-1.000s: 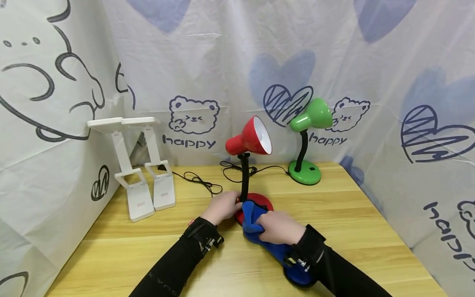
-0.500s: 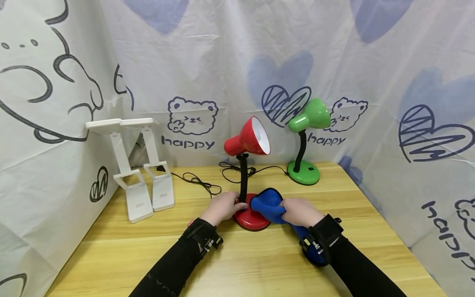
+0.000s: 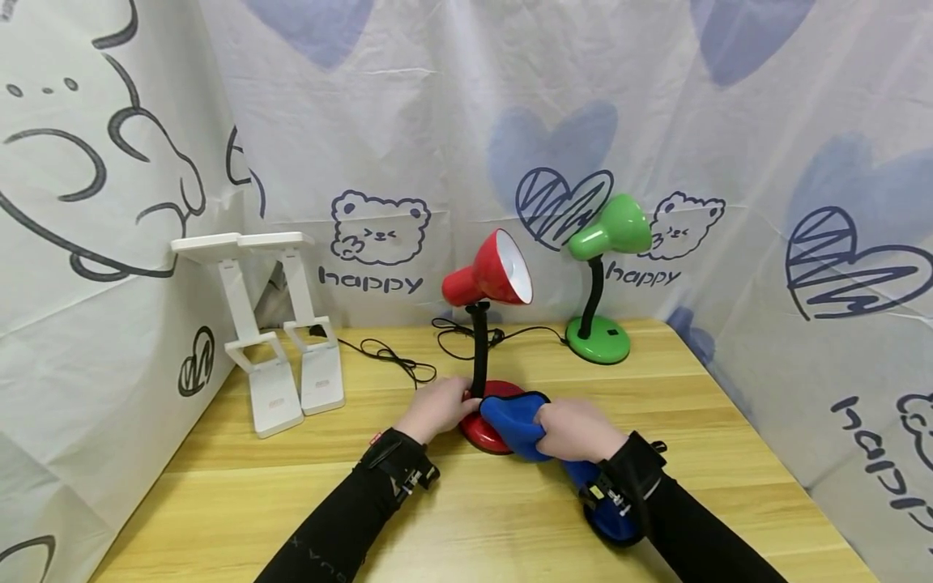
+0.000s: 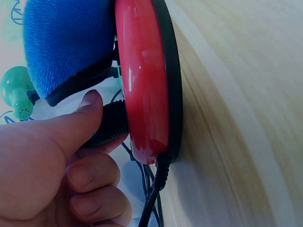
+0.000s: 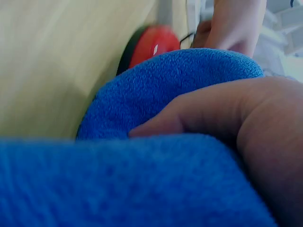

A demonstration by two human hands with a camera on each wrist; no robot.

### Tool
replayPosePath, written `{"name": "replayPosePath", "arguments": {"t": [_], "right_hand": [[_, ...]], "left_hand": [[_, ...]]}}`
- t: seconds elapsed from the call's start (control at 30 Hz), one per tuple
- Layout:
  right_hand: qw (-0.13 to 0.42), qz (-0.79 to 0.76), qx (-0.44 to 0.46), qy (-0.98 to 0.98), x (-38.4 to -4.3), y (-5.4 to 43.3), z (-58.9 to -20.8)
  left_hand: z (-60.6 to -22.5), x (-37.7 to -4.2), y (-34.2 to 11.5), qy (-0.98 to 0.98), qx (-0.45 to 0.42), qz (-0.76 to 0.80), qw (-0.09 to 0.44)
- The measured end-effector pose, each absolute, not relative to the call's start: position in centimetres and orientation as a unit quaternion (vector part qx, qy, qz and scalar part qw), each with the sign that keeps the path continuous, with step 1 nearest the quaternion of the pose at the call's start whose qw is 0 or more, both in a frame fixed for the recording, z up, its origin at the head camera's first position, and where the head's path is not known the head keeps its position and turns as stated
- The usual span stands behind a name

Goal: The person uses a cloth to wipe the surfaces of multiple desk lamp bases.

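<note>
A red desk lamp [image 3: 503,271] stands upright on the wooden table, its shade tilted up to the right. My left hand [image 3: 437,407] grips the lower end of its black ribbed neck [image 4: 111,124], thumb on one side and fingers curled on the other. In my right hand [image 3: 581,431] is a bunched blue cloth [image 3: 516,421] with a black edge, pinched between thumb and fingers. The cloth's front part lies over the right side of the red base [image 4: 144,85]; its rest trails under my right wrist. In the right wrist view the cloth [image 5: 156,90] hides most of the base.
A green desk lamp [image 3: 601,340] stands at the back right. Two white folding stands [image 3: 275,397] are at the left, beside a black cable [image 3: 389,356]. Printed fabric [image 3: 379,105] hangs behind the table [image 3: 291,502] and along both sides.
My right hand swept the cloth rightward across the red base, then came slightly back to the left and down. The left hand keeps its hold on the neck, and the lamp stays put.
</note>
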State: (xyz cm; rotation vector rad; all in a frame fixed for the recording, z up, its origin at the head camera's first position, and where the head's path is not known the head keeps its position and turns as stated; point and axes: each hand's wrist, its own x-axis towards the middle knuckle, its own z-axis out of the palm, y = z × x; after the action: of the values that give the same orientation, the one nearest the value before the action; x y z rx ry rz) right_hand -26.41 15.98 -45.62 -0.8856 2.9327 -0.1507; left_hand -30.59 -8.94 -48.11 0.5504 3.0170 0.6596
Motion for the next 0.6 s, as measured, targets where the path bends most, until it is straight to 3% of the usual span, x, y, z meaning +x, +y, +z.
{"name": "replayPosePath", "arguments": {"t": [0.3, 0.43, 0.6], "right_hand": [[0.124, -0.166, -0.328, 0.922, -25.7, 12.0, -46.3], [0.108, -0.132, -0.339, 0.925, -25.6, 9.7, -46.1], [0.039, -0.043, -0.337, 0.940, -25.5, 7.2, -46.3]], "left_hand": [[-48.2, -30.6, -9.1, 0.964, 0.176, 0.200, -0.001], [-48.0, -30.5, -9.1, 0.963, 0.175, 0.204, -0.001], [-47.6, -30.3, -9.1, 0.960, 0.175, 0.219, 0.008]]}}
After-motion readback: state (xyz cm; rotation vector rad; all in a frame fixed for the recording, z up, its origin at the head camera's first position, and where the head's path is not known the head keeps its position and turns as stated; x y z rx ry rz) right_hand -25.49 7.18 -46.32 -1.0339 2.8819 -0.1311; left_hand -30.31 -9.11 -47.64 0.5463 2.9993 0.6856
